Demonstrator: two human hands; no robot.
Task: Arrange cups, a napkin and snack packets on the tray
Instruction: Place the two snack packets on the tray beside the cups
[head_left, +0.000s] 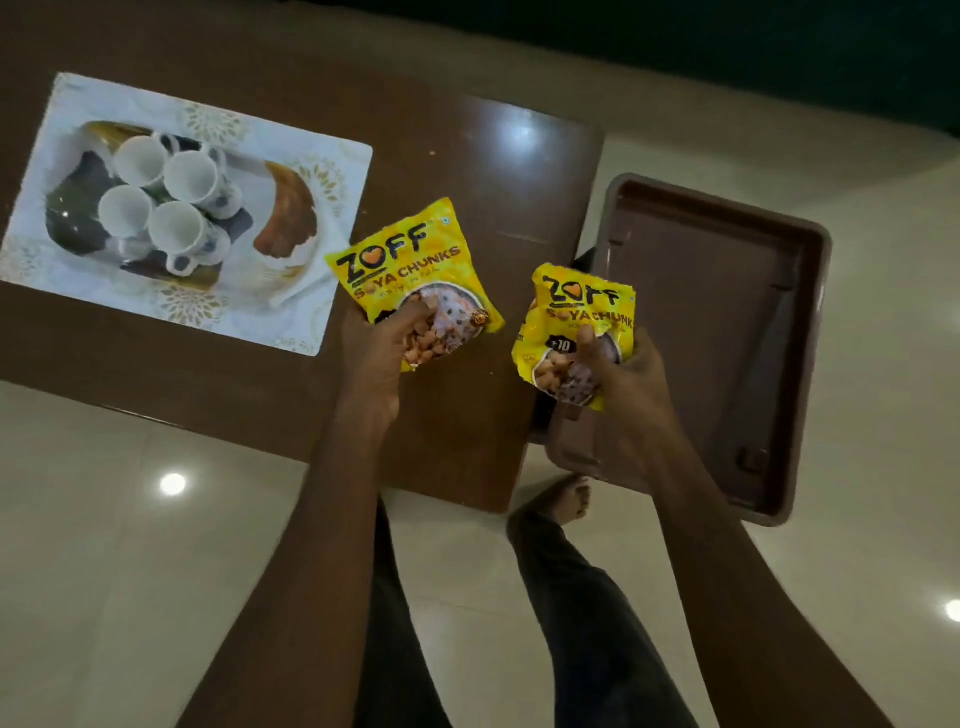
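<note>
Clutching left packet (410, 260) in left grip (384, 353), right packet (571, 312) in right grip (623, 384), each curled tight. Could bump the huddled cups (189, 176) if dropped carelessly onto the white tray (322, 156).

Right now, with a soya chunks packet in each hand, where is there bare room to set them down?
The brown tray is bare inside. The white tray has room at its right end, between the four cups and its rim. Bare table lies between the trays. The white tray's middle is crowded with cups.
</note>
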